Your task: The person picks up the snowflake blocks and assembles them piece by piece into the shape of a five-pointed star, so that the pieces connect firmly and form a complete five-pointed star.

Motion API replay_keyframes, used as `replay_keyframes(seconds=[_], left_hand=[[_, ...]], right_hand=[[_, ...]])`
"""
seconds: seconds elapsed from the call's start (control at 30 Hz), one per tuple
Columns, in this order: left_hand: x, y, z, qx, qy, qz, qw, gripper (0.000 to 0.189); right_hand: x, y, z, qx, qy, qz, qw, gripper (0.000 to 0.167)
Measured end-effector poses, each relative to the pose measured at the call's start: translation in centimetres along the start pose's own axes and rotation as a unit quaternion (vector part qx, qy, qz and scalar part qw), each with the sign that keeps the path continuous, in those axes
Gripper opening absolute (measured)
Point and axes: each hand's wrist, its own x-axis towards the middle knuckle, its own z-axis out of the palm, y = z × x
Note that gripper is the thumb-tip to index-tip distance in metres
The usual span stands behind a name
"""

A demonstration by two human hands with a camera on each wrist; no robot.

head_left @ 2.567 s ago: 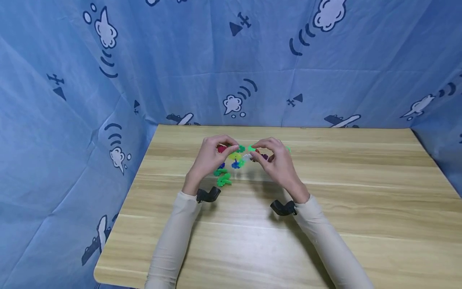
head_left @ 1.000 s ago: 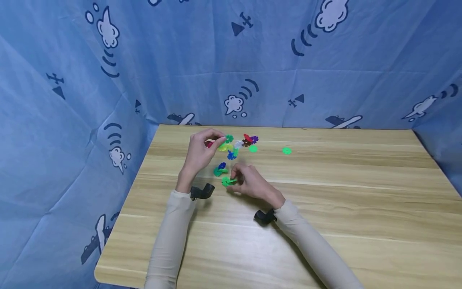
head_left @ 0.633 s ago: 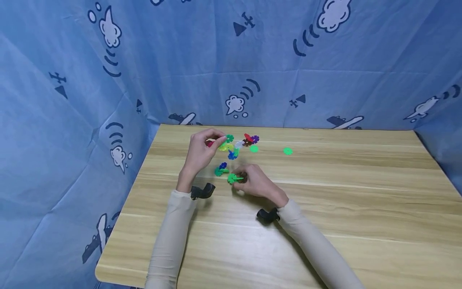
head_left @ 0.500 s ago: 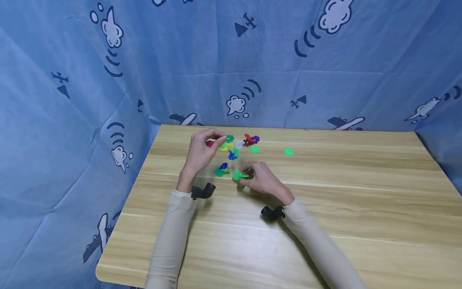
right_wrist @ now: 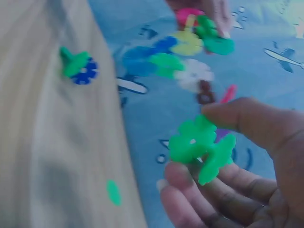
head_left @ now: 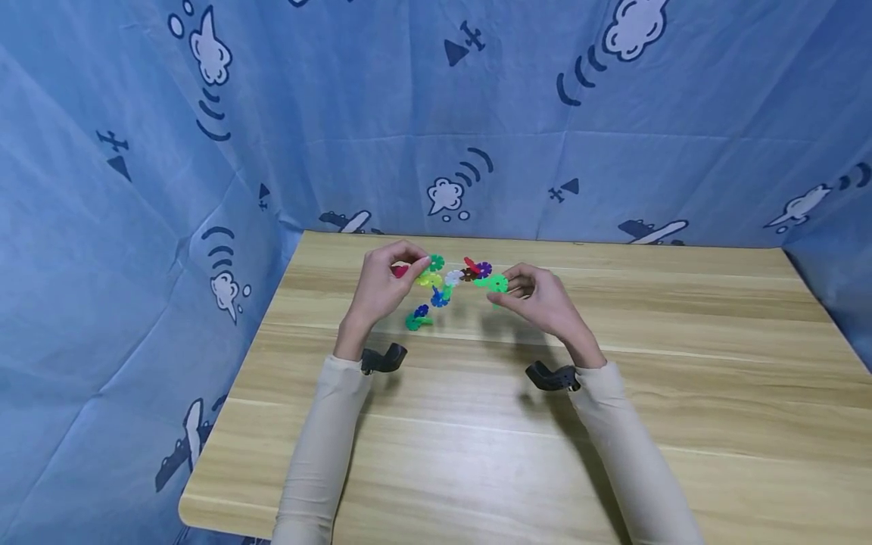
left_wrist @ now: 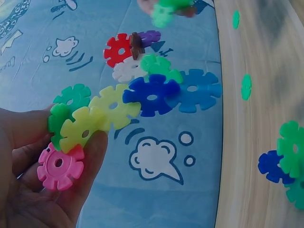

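A big blue cloth [head_left: 341, 159] hangs behind a wooden table [head_left: 681, 341]. The person's left hand [head_left: 384, 284] and right hand [head_left: 545, 303] are both above the table, one on each side of a bright toy chain [left_wrist: 137, 90].

The chain is made of flower-shaped pieces. Its long way runs from the left hand across toward the right hand, and some blue pieces [head_left: 439, 298] stick out toward the person. The left thumb and fingers pinch its left end.

A small clump [head_left: 412, 323] of green and blue pieces sits on the table, closer to the person than the chain.

The right thumb and fingers hold a green pair [right_wrist: 199, 137], two pieces stuck together at a slant. This is the gap that seems to matter: the pair is just beside the chain's free end, a bit right of the purple piece [head_left: 484, 269] and closer to the person. The left wrist view shows the two apart. The right hand is the nearer one to that end.

Two loose green discs [left_wrist: 246, 87] lie on the table.
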Motion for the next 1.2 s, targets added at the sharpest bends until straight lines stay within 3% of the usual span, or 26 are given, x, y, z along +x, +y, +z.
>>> replay_keyframes(seconds=[0.23,0.5,0.8,1.2], left_hand=[[-0.1,0.2,0.8,0.0,-0.028,-0.008,0.9996,0.013],[-0.3,0.4,1.5,0.005,-0.05,-0.005,0.9987,0.014],[-0.3,0.8,2.3,0.009,-0.083,0.021,0.9963,0.015],[-0.4,1.4,3.2,0.007,-0.102,0.044,0.9938,0.015]], right_hand=[[-0.5,-0.4,-1.9,0.069,0.05,-0.023,0.9961,0.04],[-0.8,-0.9,-2.5,0.131,0.036,-0.033,0.9901,0.038],[-1.0,-1.1,-2.8,0.153,0.034,-0.047,0.9865,0.034],[-1.1,-1.4,-2.1,0.22,0.02,-0.097,0.9705,0.031]])
